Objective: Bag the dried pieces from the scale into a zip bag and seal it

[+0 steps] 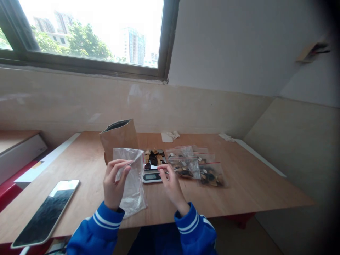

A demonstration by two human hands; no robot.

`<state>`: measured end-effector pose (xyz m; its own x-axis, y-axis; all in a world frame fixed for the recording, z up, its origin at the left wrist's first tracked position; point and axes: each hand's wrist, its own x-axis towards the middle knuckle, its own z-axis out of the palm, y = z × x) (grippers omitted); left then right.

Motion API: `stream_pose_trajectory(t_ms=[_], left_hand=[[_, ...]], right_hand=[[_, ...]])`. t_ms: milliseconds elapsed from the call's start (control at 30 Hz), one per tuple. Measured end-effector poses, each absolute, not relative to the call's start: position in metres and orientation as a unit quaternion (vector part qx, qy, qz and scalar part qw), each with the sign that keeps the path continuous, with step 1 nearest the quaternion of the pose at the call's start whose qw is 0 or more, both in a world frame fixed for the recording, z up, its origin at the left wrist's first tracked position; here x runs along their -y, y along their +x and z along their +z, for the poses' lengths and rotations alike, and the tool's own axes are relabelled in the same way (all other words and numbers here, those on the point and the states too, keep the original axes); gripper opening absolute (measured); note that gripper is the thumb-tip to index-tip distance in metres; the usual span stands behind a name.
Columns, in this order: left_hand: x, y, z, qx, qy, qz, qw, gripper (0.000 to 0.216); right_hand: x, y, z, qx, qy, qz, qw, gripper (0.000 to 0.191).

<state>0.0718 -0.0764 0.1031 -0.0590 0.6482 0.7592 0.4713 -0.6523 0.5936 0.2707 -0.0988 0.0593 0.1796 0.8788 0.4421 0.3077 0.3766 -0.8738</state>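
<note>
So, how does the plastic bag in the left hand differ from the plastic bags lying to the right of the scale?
The held bag looks empty; the zip bags hold dark and orange pieces. The left hand holds the held bag up by its top; the zip bags lie flat on the table. The zip bags show red top strips; the held bag shows none. All are clear plastic.

A wide window [90, 32] with a dark frame lets in bright daylight; trees [79, 40] and tall buildings [134, 46] show outside. Below it runs a beige panelled wall [66, 102], meeting a grey wall [225, 46] above on the right. A wooden table [252, 184] fills the corner, and a small shelf [312, 51] hangs high on the right.
</note>
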Motion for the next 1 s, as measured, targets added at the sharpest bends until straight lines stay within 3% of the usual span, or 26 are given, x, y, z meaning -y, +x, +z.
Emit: stream_pose_trajectory(t_ms=[200,300,400,767,1000], left_hand=[[0.064,0.085,0.107,-0.419,0.593,0.685,0.057,0.022],[0.051,0.102,0.089,-0.394,0.562,0.727,0.024,0.024],[0.033,0.118,0.063,-0.371,0.532,0.757,0.074,0.021],[0.012,0.116,0.027,-0.496,0.430,0.742,0.139,0.028],[0.014,0.117,0.026,-0.539,0.415,0.720,0.134,0.029]], right_hand=[[0.061,0.296,0.030,0.573,-0.596,0.096,0.554,0.020],[0.046,0.296,0.016,0.575,-0.633,0.038,0.517,0.024],[0.037,0.290,0.009,0.585,-0.652,-0.001,0.482,0.031],[0.020,0.276,0.004,0.554,-0.722,-0.025,0.413,0.039],[0.028,0.286,0.007,0.561,-0.682,0.030,0.469,0.020]])
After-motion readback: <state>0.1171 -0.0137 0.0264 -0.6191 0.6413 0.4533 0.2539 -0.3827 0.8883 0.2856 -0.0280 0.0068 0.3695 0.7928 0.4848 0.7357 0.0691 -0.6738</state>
